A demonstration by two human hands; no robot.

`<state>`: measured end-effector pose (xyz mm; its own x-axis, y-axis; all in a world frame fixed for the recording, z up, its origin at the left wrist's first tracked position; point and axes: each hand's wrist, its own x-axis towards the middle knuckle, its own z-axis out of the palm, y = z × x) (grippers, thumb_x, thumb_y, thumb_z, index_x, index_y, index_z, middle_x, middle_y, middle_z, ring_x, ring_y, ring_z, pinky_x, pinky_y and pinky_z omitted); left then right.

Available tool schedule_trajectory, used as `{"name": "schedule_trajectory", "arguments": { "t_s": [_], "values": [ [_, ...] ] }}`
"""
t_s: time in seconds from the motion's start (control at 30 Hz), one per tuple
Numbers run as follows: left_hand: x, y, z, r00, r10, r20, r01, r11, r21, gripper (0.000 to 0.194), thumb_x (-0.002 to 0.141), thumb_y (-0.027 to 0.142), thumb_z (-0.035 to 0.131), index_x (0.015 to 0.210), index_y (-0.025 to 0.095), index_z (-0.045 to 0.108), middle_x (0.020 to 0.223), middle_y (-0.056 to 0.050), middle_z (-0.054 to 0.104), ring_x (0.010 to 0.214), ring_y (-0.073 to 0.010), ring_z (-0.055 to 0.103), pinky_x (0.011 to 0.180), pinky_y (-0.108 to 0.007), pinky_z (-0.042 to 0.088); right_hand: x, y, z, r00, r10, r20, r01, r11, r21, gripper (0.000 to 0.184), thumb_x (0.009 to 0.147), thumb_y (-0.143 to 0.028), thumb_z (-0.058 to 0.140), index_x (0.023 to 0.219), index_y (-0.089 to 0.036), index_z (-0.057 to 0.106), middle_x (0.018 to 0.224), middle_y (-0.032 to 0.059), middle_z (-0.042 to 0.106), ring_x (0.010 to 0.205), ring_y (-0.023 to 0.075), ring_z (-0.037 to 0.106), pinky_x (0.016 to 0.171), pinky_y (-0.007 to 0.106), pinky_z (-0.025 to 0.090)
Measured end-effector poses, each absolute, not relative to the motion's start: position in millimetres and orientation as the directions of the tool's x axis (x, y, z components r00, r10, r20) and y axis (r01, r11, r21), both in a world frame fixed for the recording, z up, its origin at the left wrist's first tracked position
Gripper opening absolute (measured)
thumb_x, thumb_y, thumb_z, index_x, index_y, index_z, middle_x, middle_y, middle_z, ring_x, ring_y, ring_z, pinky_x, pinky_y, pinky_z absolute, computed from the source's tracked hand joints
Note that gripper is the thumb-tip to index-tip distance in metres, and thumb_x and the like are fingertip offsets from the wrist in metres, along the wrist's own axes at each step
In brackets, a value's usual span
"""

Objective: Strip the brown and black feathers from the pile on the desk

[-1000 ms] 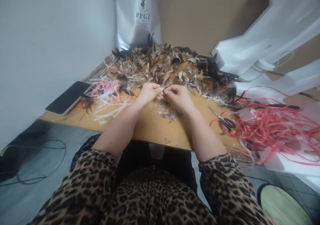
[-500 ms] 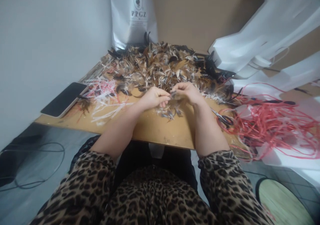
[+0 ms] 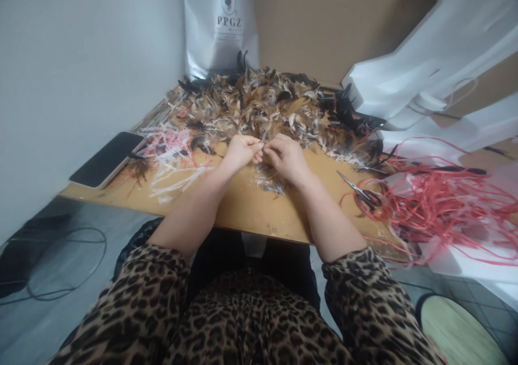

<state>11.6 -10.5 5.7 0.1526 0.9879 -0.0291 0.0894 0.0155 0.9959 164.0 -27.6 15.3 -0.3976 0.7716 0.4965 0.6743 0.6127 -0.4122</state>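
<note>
Over the wooden board (image 3: 251,214), my left hand (image 3: 240,151) and my right hand (image 3: 286,159) meet with their fingertips pinched together. Between them shows a small dark feather (image 3: 263,141), mostly covered by the fingers. Just below my hands lies a little bunch of greyish feathers (image 3: 270,181). Beyond the fingers spreads a big heap of brown, white and black feathers (image 3: 259,100).
A phone (image 3: 107,160) and pink-and-white strips (image 3: 168,143) lie to the left. Scissors (image 3: 362,192) rest on the right beside a tangle of red strings (image 3: 441,203). Behind stands a silvery bag (image 3: 222,46); a round stool (image 3: 457,332) is at lower right.
Half a second ago my right hand was drawn a little to the right with a feather at its fingers. Now both hands' fingertips are close together again, slightly further left.
</note>
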Motion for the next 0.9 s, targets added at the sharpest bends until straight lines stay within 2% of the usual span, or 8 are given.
{"name": "schedule_trajectory", "arguments": {
  "t_s": [0.1,0.2,0.27,0.33,0.43,0.63,0.77,0.9],
  "values": [
    [7.8,-11.1,0.9,0.256,0.966,0.030,0.324,-0.115,0.939,0.023,0.078,0.011,0.055,0.055,0.012,0.058,0.044,0.001,0.055,0.039,-0.0064,0.052,0.044,-0.017,0.039,166.0,-30.0,19.8,-0.481,0.754,0.448,0.753,0.617,-0.229,0.026,0.088,-0.027,0.045,0.077,-0.018,0.067,0.084,0.0095,0.062,0.083,0.0207,0.050,0.075,0.034,0.037],
    [4.0,-13.8,0.1,0.437,0.895,0.089,0.416,-0.289,0.862,0.024,0.075,0.011,0.056,0.052,0.013,0.059,0.044,0.001,0.055,0.040,-0.0070,0.052,0.043,-0.017,0.038,173.8,-28.6,24.6,-0.490,0.760,0.426,0.715,0.630,-0.302,0.022,0.084,-0.027,0.052,0.073,-0.018,0.068,0.083,0.0083,0.062,0.083,0.0201,0.051,0.075,0.034,0.038],
    [2.8,-17.2,3.4,0.515,0.856,0.048,0.353,-0.263,0.898,0.022,0.077,0.016,0.057,0.056,0.013,0.061,0.046,-0.001,0.057,0.041,-0.0076,0.053,0.044,-0.017,0.039,182.1,-26.1,26.7,-0.443,0.805,0.394,0.619,0.593,-0.516,0.016,0.079,-0.027,0.058,0.070,-0.017,0.067,0.078,0.0058,0.062,0.077,0.0173,0.053,0.072,0.031,0.040],
    [2.8,-21.1,8.5,0.569,0.822,0.008,0.250,-0.183,0.951,0.019,0.078,0.021,0.060,0.063,0.012,0.065,0.051,-0.003,0.060,0.044,-0.0080,0.055,0.045,-0.018,0.042,189.9,-23.3,26.8,-0.395,0.873,0.286,0.455,0.456,-0.765,0.016,0.073,-0.032,0.065,0.069,-0.017,0.066,0.072,0.0036,0.062,0.068,0.0147,0.054,0.066,0.030,0.042],
    [4.3,-24.8,14.1,0.602,0.799,0.018,0.087,-0.088,0.992,0.018,0.075,0.025,0.067,0.066,0.010,0.068,0.055,-0.004,0.062,0.044,-0.0072,0.055,0.045,-0.017,0.042,193.8,-19.5,22.1,-0.348,0.923,0.161,0.189,0.238,-0.953,0.027,0.068,-0.042,0.069,0.064,-0.017,0.061,0.063,0.0022,0.060,0.060,0.0138,0.053,0.059,0.029,0.043],
    [8.8,-16.1,6.5,0.491,0.869,-0.055,-0.332,0.245,0.911,0.010,0.075,0.019,0.069,0.077,0.009,0.069,0.057,0.001,0.060,0.043,-0.0007,0.050,0.041,-0.010,0.036,175.8,-14.9,12.4,-0.230,0.950,0.210,-0.062,0.201,-0.978,0.032,0.061,-0.043,0.075,0.063,-0.017,0.057,0.059,-0.0025,0.054,0.059,0.0103,0.050,0.060,0.026,0.041],
    [9.3,-9.4,1.4,0.498,0.857,-0.131,-0.445,0.382,0.810,0.005,0.079,0.012,0.065,0.078,0.008,0.067,0.056,0.001,0.058,0.042,0.0010,0.048,0.041,-0.007,0.035,168.7,-15.6,11.9,-0.130,0.969,0.211,-0.097,0.200,-0.975,0.033,0.059,-0.042,0.078,0.064,-0.016,0.059,0.059,-0.0037,0.055,0.058,0.0080,0.049,0.060,0.023,0.040],
    [8.0,-9.3,2.1,0.504,0.856,-0.116,-0.487,0.392,0.780,0.005,0.080,0.010,0.063,0.077,0.007,0.067,0.056,0.001,0.058,0.042,0.0010,0.048,0.041,-0.007,0.035,165.3,-15.0,8.3,-0.133,0.984,0.115,-0.162,0.093,-0.982,0.034,0.056,-0.041,0.079,0.065,-0.017,0.057,0.057,-0.0045,0.056,0.052,0.0063,0.046,0.054,0.021,0.038]
  ]
}}
